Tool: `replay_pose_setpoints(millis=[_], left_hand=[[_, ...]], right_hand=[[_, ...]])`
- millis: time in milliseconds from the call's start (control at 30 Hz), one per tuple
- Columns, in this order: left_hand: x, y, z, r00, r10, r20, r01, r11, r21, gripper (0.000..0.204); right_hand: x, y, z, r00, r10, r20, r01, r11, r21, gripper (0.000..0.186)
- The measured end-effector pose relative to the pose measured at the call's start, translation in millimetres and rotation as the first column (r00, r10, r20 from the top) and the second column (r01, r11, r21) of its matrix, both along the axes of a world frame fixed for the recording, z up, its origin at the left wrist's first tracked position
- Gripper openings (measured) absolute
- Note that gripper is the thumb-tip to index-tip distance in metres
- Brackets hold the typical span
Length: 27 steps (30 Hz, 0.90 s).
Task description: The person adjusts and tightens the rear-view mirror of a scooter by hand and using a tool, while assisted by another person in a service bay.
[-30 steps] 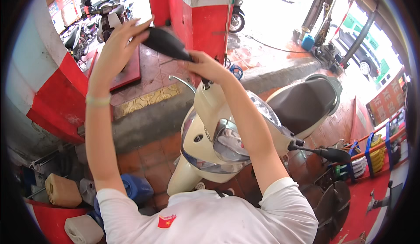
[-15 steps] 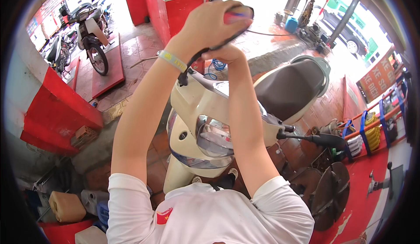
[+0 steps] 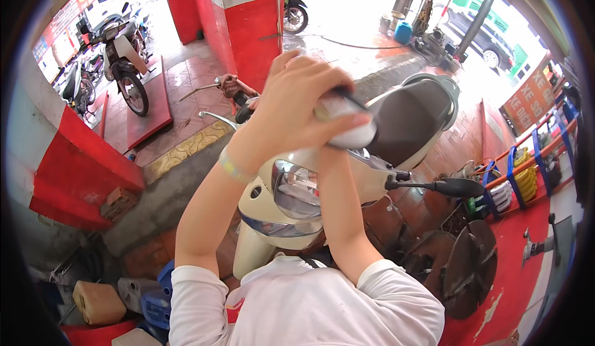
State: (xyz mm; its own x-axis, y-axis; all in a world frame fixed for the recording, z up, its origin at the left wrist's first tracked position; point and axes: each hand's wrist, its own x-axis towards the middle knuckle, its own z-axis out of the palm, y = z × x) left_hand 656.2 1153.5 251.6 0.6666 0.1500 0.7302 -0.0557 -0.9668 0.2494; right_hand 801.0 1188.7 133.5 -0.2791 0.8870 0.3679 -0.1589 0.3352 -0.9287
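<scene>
My left hand (image 3: 300, 107) is raised over the front of a cream scooter (image 3: 263, 200), its fingers wrapped round a scooter's rear-view mirror (image 3: 352, 123). The mirror has a dark rim and a pale, bright face, slightly blurred. My right forearm (image 3: 342, 197) rises beneath it; the right hand is hidden behind the left hand and the mirror. I cannot tell whether the mirror's stem is joined to the handlebar. A brake lever (image 3: 218, 119) sticks out left of my left wrist. On the scooter's right side, the other mirror (image 3: 458, 187) stands out on its dark stem.
Behind the handlebar lies the scooter's dark seat (image 3: 412, 119). A parked motorbike (image 3: 127, 67) stands on a red ramp at far left, beside a red and white pillar (image 3: 251, 33). Plastic canisters (image 3: 99, 302) sit at lower left. A rack with blue brackets (image 3: 513, 175) lines the right wall.
Both hands have come down and nearer with the mirror, which has turned so its pale face shows. The right hand's fingers, partly visible before, are now hidden. The view has shifted slightly.
</scene>
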Motion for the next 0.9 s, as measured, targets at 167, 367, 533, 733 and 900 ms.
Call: replay_pose_setpoints(millis=[167, 367, 533, 733, 900], left_hand=[[-86, -15, -7, 0.975, -0.221, 0.007, 0.214, 0.938, -0.273, 0.044], [-184, 34, 29, 0.969, 0.005, -0.248, -0.034, 0.993, -0.116, 0.024], [-198, 126, 28, 0.806, 0.527, -0.27, -0.509, 0.849, 0.14, 0.036], [-130, 85, -87, 0.848, 0.53, 0.001, -0.523, 0.837, 0.164, 0.04], [-26, 10, -176, 0.93, 0.308, 0.201, -0.202, 0.885, -0.42, 0.037]], right_hand=[[-36, -24, 6, 0.891, -0.399, 0.219, 0.247, 0.829, 0.502, 0.034], [-89, 21, 8, 0.757, -0.62, 0.208, 0.3, 0.612, 0.731, 0.026], [-89, 49, 24, 0.42, -0.827, 0.373, 0.542, 0.559, 0.627, 0.03], [-78, 54, 20, 0.724, -0.688, -0.043, 0.69, 0.724, 0.03, 0.032], [-74, 64, 8, 0.776, -0.417, -0.474, 0.452, 0.891, -0.043, 0.019]])
